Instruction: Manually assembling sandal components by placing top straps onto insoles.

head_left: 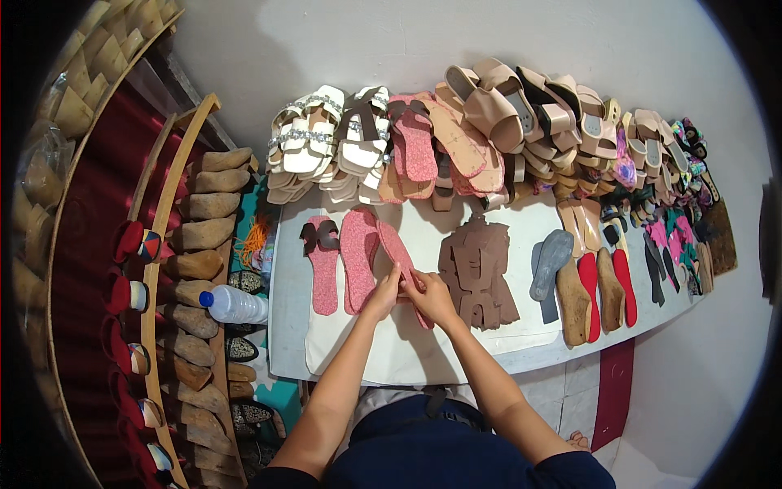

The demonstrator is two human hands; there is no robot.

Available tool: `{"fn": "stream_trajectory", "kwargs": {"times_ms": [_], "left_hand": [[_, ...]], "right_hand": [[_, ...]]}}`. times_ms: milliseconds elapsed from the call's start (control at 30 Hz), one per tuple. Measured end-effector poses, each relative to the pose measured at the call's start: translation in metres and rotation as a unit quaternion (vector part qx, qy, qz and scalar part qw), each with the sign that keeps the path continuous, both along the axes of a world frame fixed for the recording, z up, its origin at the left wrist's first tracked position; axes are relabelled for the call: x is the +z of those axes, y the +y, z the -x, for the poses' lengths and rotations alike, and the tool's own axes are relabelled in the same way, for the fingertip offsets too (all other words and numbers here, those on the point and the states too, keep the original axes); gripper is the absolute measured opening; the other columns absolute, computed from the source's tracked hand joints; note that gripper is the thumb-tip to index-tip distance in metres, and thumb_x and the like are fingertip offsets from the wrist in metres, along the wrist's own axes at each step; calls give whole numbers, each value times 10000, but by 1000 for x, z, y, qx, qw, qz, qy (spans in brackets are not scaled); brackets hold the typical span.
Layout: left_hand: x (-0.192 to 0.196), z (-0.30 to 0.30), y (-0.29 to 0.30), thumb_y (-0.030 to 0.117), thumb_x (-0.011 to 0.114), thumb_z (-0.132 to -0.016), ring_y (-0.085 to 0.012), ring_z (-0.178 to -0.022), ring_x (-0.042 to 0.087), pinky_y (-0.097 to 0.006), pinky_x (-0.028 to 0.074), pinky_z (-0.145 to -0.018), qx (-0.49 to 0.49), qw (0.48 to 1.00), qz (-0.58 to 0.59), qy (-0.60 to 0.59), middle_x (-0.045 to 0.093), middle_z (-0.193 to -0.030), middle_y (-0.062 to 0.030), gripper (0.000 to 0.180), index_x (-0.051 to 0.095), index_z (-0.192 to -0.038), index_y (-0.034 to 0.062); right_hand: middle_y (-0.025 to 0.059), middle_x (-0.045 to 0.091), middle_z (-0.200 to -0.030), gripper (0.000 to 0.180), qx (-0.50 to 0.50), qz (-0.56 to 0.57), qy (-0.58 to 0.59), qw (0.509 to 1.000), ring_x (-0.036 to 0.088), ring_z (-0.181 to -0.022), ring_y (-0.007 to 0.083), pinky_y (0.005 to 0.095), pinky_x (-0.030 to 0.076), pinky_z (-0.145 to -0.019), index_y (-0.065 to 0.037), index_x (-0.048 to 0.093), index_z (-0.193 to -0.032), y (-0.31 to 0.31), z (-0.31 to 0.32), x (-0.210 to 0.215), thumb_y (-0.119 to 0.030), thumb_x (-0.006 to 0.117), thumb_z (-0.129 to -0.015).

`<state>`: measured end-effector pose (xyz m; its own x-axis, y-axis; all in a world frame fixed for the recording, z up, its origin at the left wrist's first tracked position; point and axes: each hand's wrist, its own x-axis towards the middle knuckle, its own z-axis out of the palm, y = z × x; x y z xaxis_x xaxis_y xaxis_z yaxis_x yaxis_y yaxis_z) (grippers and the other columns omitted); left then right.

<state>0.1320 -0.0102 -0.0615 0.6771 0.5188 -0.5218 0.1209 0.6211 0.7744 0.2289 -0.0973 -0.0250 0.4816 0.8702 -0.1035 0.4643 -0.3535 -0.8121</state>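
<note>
A pink speckled shoe sole (393,241) is held tilted over the near middle of the table. My left hand (386,293) grips its left edge, while my right hand (432,297) is closed round its right side. Just left of it lie more pink soles (357,265), overlapping. Farther left is a pink sole with a dark brown strap (324,273) across its toe end. To the right of my hands rests a pile of dark brown cut strap pieces (475,265). White sheeting (342,350) lies under these things.
Finished sandals are heaped along the wall: white ones (314,134), beige ones (497,114) and patterned ones. Wooden shoe lasts (574,306) and red soles (589,297) lie to the right. A water bottle (236,305) and racks of lasts (204,236) stand left of the table.
</note>
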Motion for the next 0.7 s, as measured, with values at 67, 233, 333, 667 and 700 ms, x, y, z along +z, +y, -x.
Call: {"fn": "stream_trajectory", "kwargs": {"times_ms": [67, 233, 333, 667, 700], "left_hand": [[-3, 2, 1, 459, 278, -890, -152, -773, 563, -326, 484, -685, -17, 1000, -26, -6, 545, -817, -46, 477, 470, -1035, 47], [1, -4, -11, 330, 312, -913, -165, -842, 565, -300, 479, -711, 4, 986, -165, 4, 546, -957, -76, 356, 458, -1053, 36], [4, -2, -9, 242, 357, -903, -159, -844, 564, -296, 481, -705, 6, 989, -151, -4, 544, -952, -69, 272, 462, -1038, 30], [36, -6, -13, 235, 428, -869, -117, -717, 561, -239, 475, -617, -29, 991, -127, 24, 538, -791, -25, 203, 484, -880, 41], [24, -8, -11, 235, 428, -869, -117, -717, 561, -239, 475, -617, -31, 991, -127, 23, 538, -791, -25, 203, 484, -880, 41]], "right_hand": [[199, 539, -906, 475, -9, -18, 22, 1000, 558, -797, 292, 338, 439, -727, -5, 534, -1086, 0, 2, 0, -359, 549, -769], [189, 560, -874, 409, -63, -62, 86, 992, 576, -753, 252, 312, 452, -682, -13, 545, -1078, -3, 1, -9, -312, 538, -800], [179, 562, -880, 396, -74, -73, 100, 990, 581, -729, 227, 295, 456, -658, -10, 542, -1080, -3, 2, -8, -298, 531, -809], [191, 552, -901, 335, -41, -83, 24, 995, 564, -767, 290, 328, 446, -688, -8, 540, -1074, -11, -2, -10, -239, 474, -840], [191, 552, -901, 335, -43, -83, 24, 995, 564, -767, 290, 328, 446, -688, -8, 540, -1074, -13, -2, -11, -239, 474, -840]]}}
